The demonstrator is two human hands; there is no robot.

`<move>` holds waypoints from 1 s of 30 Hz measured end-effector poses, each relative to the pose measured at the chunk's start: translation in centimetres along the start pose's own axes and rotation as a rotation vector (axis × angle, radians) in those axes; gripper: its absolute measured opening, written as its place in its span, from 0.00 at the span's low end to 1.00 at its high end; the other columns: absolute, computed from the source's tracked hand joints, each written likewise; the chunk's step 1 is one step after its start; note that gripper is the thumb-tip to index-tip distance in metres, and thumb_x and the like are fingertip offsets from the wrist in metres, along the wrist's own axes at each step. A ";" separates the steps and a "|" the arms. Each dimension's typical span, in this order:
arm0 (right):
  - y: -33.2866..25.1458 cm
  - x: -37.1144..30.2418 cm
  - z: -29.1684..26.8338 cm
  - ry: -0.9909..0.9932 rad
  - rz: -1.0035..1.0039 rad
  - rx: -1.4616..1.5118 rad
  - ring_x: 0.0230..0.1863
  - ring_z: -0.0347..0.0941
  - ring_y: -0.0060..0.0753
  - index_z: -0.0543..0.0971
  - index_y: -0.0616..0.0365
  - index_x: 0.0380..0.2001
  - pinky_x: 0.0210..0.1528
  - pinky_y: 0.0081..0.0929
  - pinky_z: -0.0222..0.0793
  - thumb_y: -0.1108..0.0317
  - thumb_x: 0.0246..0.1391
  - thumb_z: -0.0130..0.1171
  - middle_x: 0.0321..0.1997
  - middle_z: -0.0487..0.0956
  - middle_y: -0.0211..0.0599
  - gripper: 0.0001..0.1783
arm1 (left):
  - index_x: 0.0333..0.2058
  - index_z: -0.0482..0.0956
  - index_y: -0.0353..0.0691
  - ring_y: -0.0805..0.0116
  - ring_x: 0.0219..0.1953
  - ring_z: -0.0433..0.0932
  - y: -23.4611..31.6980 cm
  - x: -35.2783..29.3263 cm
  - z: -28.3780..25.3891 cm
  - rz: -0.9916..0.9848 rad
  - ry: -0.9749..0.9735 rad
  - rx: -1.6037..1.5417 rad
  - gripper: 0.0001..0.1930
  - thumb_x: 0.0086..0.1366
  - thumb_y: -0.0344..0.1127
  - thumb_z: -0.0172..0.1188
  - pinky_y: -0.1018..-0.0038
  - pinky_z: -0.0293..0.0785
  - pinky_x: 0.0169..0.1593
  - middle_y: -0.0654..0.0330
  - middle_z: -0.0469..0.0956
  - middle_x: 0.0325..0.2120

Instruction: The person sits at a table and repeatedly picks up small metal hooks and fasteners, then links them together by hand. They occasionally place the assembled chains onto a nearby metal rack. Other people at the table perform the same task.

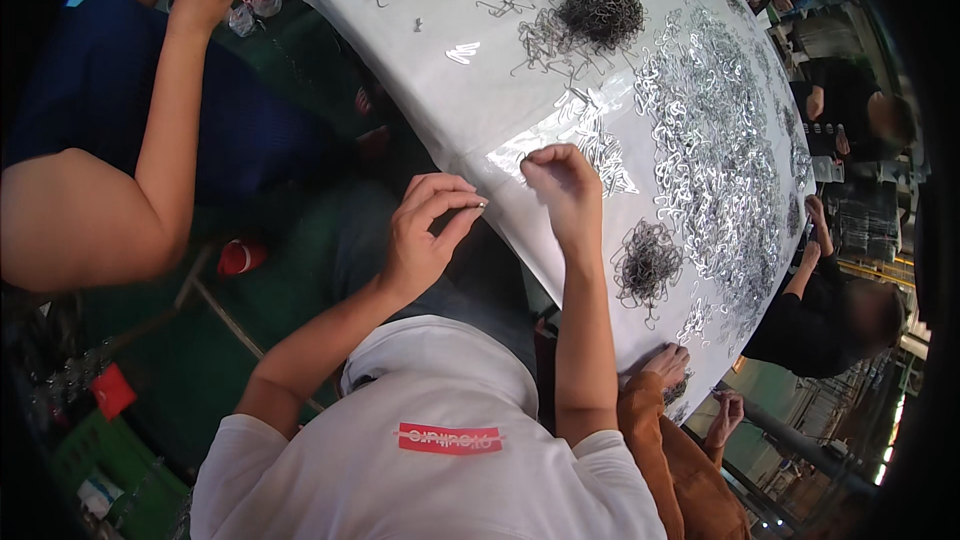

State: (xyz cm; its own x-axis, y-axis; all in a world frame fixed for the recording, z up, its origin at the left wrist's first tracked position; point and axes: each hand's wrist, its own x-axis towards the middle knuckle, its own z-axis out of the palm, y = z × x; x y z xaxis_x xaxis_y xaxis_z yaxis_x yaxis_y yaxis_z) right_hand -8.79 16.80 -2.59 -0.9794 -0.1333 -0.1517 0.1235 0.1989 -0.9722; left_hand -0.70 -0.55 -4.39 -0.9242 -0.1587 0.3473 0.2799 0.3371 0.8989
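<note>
My left hand is just off the table's near edge, thumb and fingers pinched on a small shiny metal piece whose kind is hard to make out. To its right, my right hand is held over the white table with its fingers curled to the thumb; whatever may be between them is hidden. Beyond my right hand lies a loose group of shiny, slim metal pieces. A tangled heap of dark wire hooks rests to the right of my right forearm.
A broad spread of shiny S-shaped hooks covers the table's right part. Farther back sits a dark hook heap. At the left, a co-worker's arm is raised; an orange-brown sleeve is close on my right. Other people line the far side.
</note>
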 end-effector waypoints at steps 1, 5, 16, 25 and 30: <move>-0.7 -1.6 0.3 -0.002 0.034 0.124 0.32 0.73 0.21 0.75 0.62 0.36 0.32 0.21 0.70 0.74 0.52 0.64 0.31 0.77 0.32 0.10 | 0.32 0.81 0.38 0.62 0.39 0.75 0.1 0.1 0.1 -0.002 0.000 -0.003 0.08 0.51 0.21 0.65 0.71 0.72 0.43 0.60 0.78 0.34; -2.1 -5.6 1.7 0.008 0.099 0.487 0.32 0.75 0.23 0.72 0.63 0.40 0.31 0.19 0.73 0.76 0.53 0.63 0.34 0.76 0.34 0.13 | 0.32 0.82 0.37 0.61 0.38 0.75 0.6 0.2 0.4 -0.006 -0.001 -0.016 0.08 0.51 0.21 0.65 0.70 0.72 0.42 0.59 0.78 0.34; -1.5 -7.0 3.2 0.240 -0.050 0.539 0.31 0.75 0.26 0.70 0.64 0.37 0.35 0.22 0.75 0.79 0.54 0.60 0.35 0.77 0.39 0.10 | 0.31 0.82 0.37 0.62 0.36 0.75 1.4 0.1 1.4 0.034 -0.014 -0.013 0.09 0.50 0.21 0.66 0.71 0.72 0.39 0.59 0.79 0.33; 0.2 -9.2 3.2 0.369 -0.418 0.311 0.31 0.73 0.21 0.67 0.62 0.34 0.33 0.17 0.73 0.86 0.52 0.58 0.37 0.77 0.44 0.12 | 0.36 0.82 0.38 0.60 0.40 0.77 -2.4 4.0 4.6 0.111 -0.087 -0.039 0.09 0.55 0.23 0.62 0.69 0.73 0.44 0.56 0.79 0.35; 1.1 -10.4 2.5 0.376 -0.400 0.286 0.31 0.73 0.22 0.68 0.63 0.33 0.32 0.19 0.73 0.86 0.51 0.58 0.37 0.77 0.45 0.12 | 0.32 0.81 0.40 0.61 0.40 0.75 -4.4 7.3 13.7 0.358 -0.437 0.060 0.06 0.56 0.33 0.63 0.66 0.71 0.43 0.60 0.77 0.31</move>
State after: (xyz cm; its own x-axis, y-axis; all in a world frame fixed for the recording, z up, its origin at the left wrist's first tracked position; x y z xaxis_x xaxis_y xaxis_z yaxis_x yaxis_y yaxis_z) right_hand 1.92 15.95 -2.49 -0.9415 0.2183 0.2569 -0.2778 -0.0706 -0.9580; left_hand -12.19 9.56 -9.45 -0.7995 0.3702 0.4731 0.5922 0.3537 0.7240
